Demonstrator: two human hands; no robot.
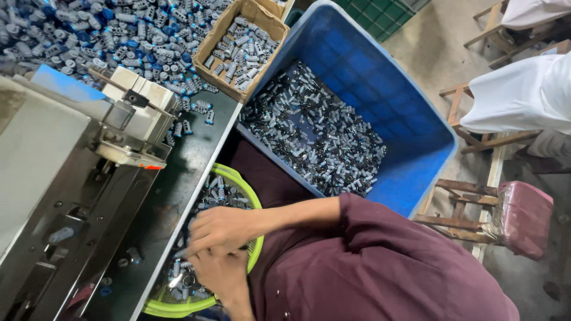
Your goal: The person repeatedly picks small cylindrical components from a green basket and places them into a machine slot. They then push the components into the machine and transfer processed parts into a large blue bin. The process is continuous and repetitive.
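A lime-green round basket (247, 184) sits in my lap beside the table edge, filled with small grey cylindrical parts (221, 191). Both my hands are inside it. My right hand (219, 229) reaches in from a maroon sleeve, palm down, fingers curled into the parts. My left hand (219, 272) lies just below it, slightly blurred, fingers closed around a few of the same parts. The two hands touch each other over the middle of the basket.
A grey metal machine (71, 178) fills the dark table on the left. Behind it lies a heap of blue-and-grey parts (119, 35) and a cardboard box (221, 35) of them. A big blue bin (416, 137) holds dark parts. Wooden stools and a person in white (523, 95) are at right.
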